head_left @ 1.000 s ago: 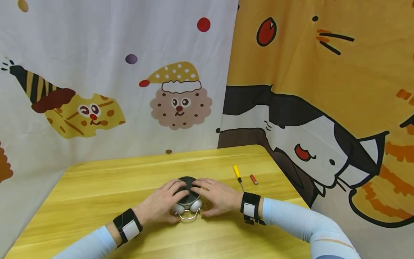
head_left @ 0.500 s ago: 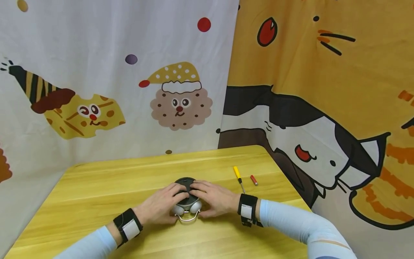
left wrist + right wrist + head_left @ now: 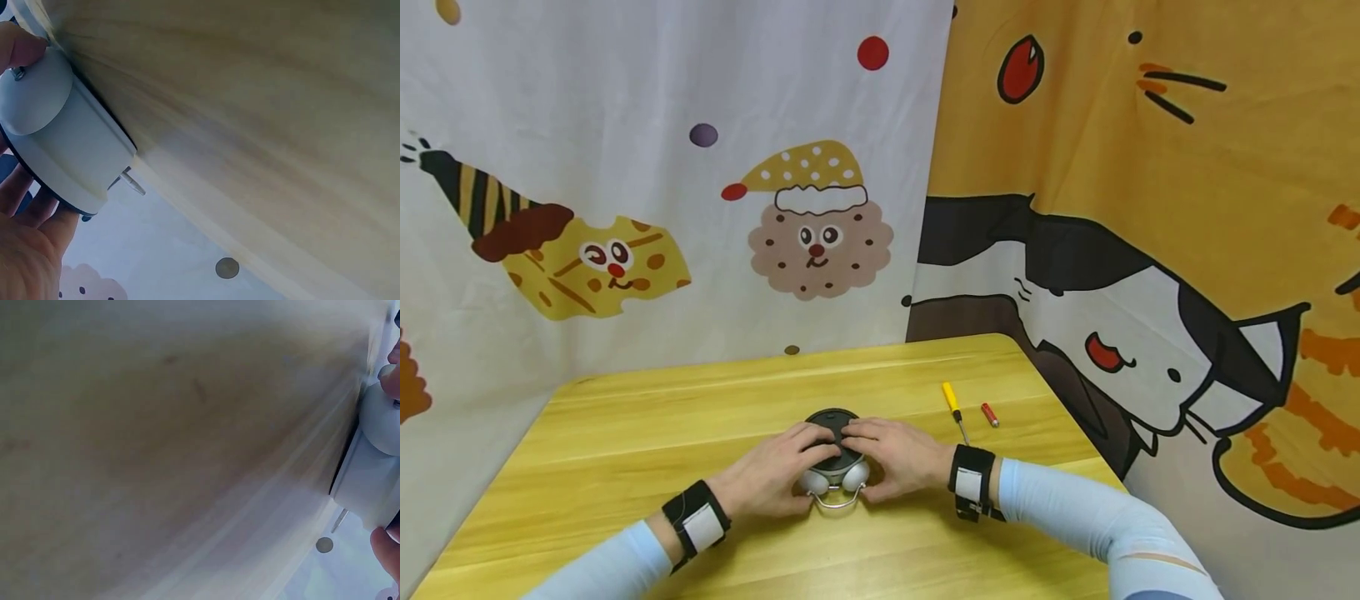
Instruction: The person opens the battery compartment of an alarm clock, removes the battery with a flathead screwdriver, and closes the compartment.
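Observation:
A small grey alarm clock (image 3: 831, 417) lies face down on the yellow wooden table (image 3: 647, 417), its dark back up and its two white bells (image 3: 854, 477) and wire handle toward me. My left hand (image 3: 801, 467) cups its left side, fingers curled over the back. My right hand (image 3: 865, 458) cups the right side in the same way, and the fingertips of both hands meet on the dark back. The left wrist view shows the clock's grey body (image 3: 69, 156) with my left hand's fingers (image 3: 25, 250) around its edge. In the right wrist view the clock (image 3: 369, 481) is at the right edge, blurred.
A screwdriver with a yellow handle (image 3: 953, 407) and a small red battery (image 3: 989, 414) lie on the table to the right of my right hand. Cartoon-printed curtains hang behind the table and along its right side.
Both hands stay on the clock. My right hand has drawn in a little closer to it, and the fingertips have shifted slightly on the dark back.

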`<state>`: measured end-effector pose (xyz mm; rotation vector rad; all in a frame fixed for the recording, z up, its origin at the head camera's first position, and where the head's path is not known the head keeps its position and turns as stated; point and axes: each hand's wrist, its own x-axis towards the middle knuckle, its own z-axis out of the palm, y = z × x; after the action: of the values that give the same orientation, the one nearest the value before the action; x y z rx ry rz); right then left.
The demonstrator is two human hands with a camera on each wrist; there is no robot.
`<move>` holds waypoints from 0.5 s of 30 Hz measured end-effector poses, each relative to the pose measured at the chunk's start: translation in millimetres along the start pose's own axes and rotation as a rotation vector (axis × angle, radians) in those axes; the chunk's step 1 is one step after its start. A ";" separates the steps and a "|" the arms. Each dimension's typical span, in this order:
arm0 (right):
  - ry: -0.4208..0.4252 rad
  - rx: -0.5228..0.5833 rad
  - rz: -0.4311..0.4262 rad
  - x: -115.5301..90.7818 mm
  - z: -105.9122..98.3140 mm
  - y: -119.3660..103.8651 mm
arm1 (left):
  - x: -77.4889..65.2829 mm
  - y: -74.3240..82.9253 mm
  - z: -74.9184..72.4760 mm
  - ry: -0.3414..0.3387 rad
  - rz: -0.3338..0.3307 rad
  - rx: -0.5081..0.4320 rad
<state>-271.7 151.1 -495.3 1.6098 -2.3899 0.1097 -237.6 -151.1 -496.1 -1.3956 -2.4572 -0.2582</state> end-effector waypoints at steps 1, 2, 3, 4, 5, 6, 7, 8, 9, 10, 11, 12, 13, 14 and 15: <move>-0.001 -0.003 -0.001 0.5 -0.3 -0.1 | -0.8 -0.1 0.5 -0.001 -0.004 -0.009; -0.006 -0.010 -0.002 0.9 -0.7 -0.3 | -1.3 -0.1 1.0 0.001 -0.007 -0.020; -0.007 -0.015 -0.002 1.3 -1.2 -0.4 | -2.0 -0.2 1.5 0.003 -0.013 -0.033; -0.008 -0.018 -0.003 1.9 -1.9 -0.7 | -2.7 -0.5 2.1 0.007 -0.018 -0.044; -0.008 -0.019 -0.003 2.3 -2.5 -0.7 | -3.5 -0.9 2.7 0.013 -0.024 -0.056; -0.008 -0.018 -0.003 2.9 -3.4 -0.7 | -4.5 -1.5 3.3 0.018 -0.032 -0.068; -0.007 -0.016 -0.003 3.3 -4.1 -0.5 | -5.5 -2.0 3.7 0.027 -0.037 -0.079; -0.005 -0.011 -0.003 4.0 -5.1 -0.2 | -6.5 -2.5 3.7 0.035 -0.042 -0.091; -0.002 -0.001 -0.002 4.7 -6.1 0.3 | -7.6 -3.2 3.9 0.043 -0.046 -0.100; 0.000 0.005 -0.001 5.2 -6.6 1.2 | -8.5 -3.8 3.8 0.051 -0.048 -0.110; 0.002 0.014 0.002 5.6 -7.3 2.1 | -9.4 -4.5 3.8 0.058 -0.048 -0.117; 0.003 0.022 0.002 5.9 -8.0 3.1 | -10.1 -5.2 3.8 0.063 -0.047 -0.121; 0.008 0.033 0.003 6.2 -8.6 4.2 | -10.5 -5.7 3.4 0.067 -0.045 -0.125; 0.012 0.039 0.003 6.6 -9.4 5.2 | -10.6 -6.3 3.3 0.069 -0.043 -0.128; 0.018 0.043 0.003 6.9 -10.1 6.3 | -10.6 -6.9 3.1 0.071 -0.041 -0.130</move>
<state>-278.3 149.4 -483.3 1.6173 -2.3926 0.1765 -238.9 -162.2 -502.7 -1.3633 -2.4514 -0.4760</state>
